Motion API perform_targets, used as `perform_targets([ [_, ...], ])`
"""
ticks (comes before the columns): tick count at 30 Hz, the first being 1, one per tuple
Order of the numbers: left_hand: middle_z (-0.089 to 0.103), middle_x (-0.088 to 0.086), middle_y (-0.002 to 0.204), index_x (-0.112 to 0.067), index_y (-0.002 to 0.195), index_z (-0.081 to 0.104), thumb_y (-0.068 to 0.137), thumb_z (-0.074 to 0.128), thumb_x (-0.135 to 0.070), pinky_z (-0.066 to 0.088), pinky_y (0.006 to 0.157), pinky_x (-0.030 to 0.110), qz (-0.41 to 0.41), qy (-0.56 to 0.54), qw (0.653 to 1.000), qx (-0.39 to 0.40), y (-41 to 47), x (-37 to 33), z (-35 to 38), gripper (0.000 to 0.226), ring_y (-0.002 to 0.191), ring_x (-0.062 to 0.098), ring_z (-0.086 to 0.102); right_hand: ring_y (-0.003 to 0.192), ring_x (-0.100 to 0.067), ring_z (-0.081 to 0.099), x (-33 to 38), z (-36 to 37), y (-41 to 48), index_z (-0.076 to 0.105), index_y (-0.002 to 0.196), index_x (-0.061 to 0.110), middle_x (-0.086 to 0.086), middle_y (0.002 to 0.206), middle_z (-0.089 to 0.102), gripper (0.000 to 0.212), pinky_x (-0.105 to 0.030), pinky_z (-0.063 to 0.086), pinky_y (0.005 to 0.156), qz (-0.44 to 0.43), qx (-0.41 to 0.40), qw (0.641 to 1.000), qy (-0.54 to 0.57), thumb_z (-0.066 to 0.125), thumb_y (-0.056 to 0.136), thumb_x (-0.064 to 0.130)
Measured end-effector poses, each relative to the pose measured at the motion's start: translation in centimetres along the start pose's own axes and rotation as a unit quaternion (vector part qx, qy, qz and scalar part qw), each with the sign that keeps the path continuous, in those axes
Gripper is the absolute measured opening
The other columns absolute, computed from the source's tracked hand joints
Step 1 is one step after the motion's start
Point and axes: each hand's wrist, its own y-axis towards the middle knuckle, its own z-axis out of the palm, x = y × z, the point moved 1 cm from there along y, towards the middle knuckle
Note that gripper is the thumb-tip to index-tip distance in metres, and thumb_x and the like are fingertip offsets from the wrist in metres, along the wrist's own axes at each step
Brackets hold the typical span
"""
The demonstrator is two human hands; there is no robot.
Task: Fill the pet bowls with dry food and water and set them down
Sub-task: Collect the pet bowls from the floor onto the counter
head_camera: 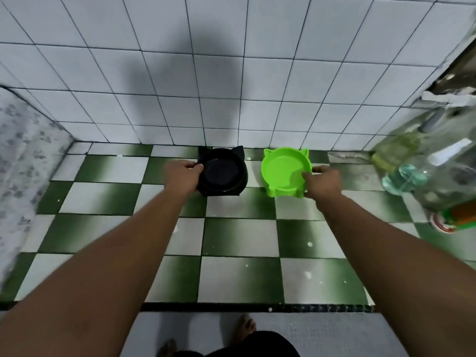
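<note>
Down on the checkered floor [239, 210], against the tiled wall, two bowls sit side by side. The left grip [180, 176] curls round the rim of the black bowl [224, 173] — the right grip [322, 182] pinches the edge of the green bowl [283, 171]. The green one looks empty, so filling seems not yet begun; next, lift both level.

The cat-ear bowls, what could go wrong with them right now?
Each bowl is held by one edge only: the left hand grips the black bowl at its rim, and the right hand pinches the green bowl at its rim. Either might tilt or slip if lifted. The bottles are close on the right, so a wide swing could knock them.
</note>
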Motion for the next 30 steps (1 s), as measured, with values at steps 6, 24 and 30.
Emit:
perform_targets([
  [6,0.075,0.011,0.09,-0.011,0.098,0.078,0.089,0.075,-0.022,0.065,0.069,0.049,0.001,0.04,0.999,-0.008,0.7,-0.3,2.7,0.015,0.075,0.03,0.072,0.077,-0.032,0.073,-3.2,1.9,4.0,0.07,0.093,0.025,-0.01,0.086,0.074,0.061,-0.051,0.061,0.073,0.015,0.029,0.999,-0.013,0.066,0.043,0.058],
  [24,0.074,0.015,0.102,-0.007,0.109,0.076,0.091,0.078,-0.022,0.064,0.057,0.05,-0.035,0.088,0.995,-0.012,2.8,0.3,4.2,0.023,0.072,0.035,0.074,0.105,-0.035,0.066,2.2,2.9,0.9,0.069,0.117,0.004,-0.017,0.112,0.071,0.041,-0.036,0.053,0.091,-0.011,0.016,0.992,-0.128,0.076,0.083,0.026],
  [30,0.075,0.016,0.103,-0.008,0.109,0.076,0.091,0.077,-0.022,0.064,0.056,0.049,-0.045,0.091,0.995,-0.019,3.1,0.3,4.3,0.023,0.066,0.035,0.074,0.107,-0.034,0.065,2.4,2.9,0.6,0.069,0.116,0.002,-0.018,0.113,0.071,0.04,-0.035,0.051,0.09,-0.017,0.017,0.987,-0.162,0.077,0.083,0.024],
])
